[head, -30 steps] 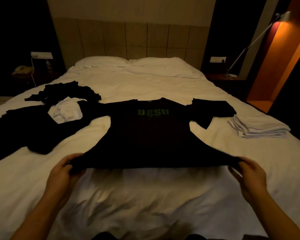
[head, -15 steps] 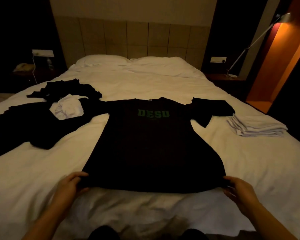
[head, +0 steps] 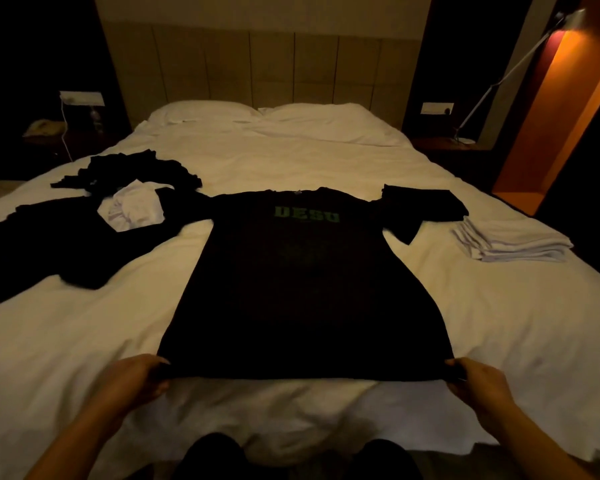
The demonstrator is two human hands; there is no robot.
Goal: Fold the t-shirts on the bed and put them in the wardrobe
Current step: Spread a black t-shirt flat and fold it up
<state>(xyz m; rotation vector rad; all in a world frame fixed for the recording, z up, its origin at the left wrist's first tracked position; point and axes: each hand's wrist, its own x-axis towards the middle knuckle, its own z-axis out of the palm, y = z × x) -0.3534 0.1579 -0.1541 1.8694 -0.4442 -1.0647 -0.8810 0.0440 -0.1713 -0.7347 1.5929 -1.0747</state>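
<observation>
My left hand [head: 132, 379] pinches the near left corner of the black shirt's [head: 305, 289] hem, fingers curled over the cloth, and my right hand [head: 478, 382] grips the near right corner the same way. Between them the hem runs straight across the near part of the bed [head: 499, 323], and the shirt lies flat and face up, collar away from me, with green letters [head: 307, 215] across the chest. Its right sleeve spreads out beside a folded black garment [head: 426, 202] that touches or overlaps the shoulder; I cannot tell which. Further right, apart from the shirt, sits a folded white stack [head: 513, 242]. To the left lies a loose dark heap [head: 66, 237] with a crumpled white piece [head: 132, 209] on it; the heap meets my shirt's left sleeve, and in this dim light I cannot tell where one ends. Two pillows [head: 274, 117] lie at the far end against the headboard [head: 264, 64]. A lamp [head: 499, 77] leans over the right nightstand, and a phone [head: 44, 128] sits on the left one. My dark knees [head: 215, 459] show at the bottom edge.
</observation>
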